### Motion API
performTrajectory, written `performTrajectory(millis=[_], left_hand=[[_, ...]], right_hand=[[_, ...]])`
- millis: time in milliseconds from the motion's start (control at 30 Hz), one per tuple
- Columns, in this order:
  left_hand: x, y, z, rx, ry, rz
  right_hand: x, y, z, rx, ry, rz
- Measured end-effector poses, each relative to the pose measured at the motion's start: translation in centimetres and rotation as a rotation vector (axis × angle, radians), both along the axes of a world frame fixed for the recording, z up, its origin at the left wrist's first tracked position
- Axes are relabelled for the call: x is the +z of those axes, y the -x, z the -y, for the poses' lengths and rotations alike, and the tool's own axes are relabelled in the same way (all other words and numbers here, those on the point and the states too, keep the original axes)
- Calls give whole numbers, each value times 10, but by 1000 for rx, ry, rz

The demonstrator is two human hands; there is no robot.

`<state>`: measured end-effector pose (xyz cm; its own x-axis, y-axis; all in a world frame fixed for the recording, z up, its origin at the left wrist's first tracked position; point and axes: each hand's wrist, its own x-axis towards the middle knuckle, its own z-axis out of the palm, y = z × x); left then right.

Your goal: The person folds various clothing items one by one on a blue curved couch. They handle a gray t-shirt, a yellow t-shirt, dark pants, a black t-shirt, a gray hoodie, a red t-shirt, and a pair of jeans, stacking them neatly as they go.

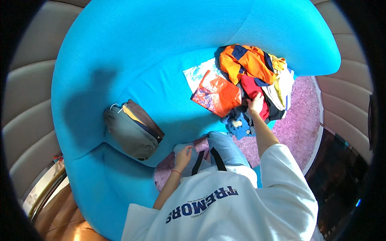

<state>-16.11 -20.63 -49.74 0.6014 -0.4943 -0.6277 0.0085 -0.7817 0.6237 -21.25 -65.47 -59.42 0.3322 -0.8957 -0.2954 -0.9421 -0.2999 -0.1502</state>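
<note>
My right hand [256, 103] rests on a red garment [251, 86] in the clothes pile on the right of the sofa seat; I cannot tell whether its fingers grip the cloth. Beside that hand lie a blue patterned garment [239, 124] and a black one [276, 111]. Above the red cloth is an orange and navy garment [256, 61], with white [282, 82] and yellow cloth [278, 62] to its right. My left hand [183, 156] hovers by my knee, holding nothing. An orange plastic bag [221, 95] lies left of the pile, partly over a white and blue printed packet [200, 72].
A curved blue sofa [169, 27] wraps around in front of me. Folded dark clothes [132, 129], one with a white drawstring, sit in a stack at the seat's left. Pink carpet [304, 105] covers the floor, and a dark glossy surface [334, 174] is at right.
</note>
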Motion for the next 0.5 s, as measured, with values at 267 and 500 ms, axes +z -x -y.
performTrajectory(millis=[267, 500], left_hand=[[28, -25, 44, 67, 89, 69], [47, -50, 112, 204, 301, -77]], right_hand=[[-28, 56, 50, -19, -231, 201], [176, -6, 14, -831, -1664, 1184]])
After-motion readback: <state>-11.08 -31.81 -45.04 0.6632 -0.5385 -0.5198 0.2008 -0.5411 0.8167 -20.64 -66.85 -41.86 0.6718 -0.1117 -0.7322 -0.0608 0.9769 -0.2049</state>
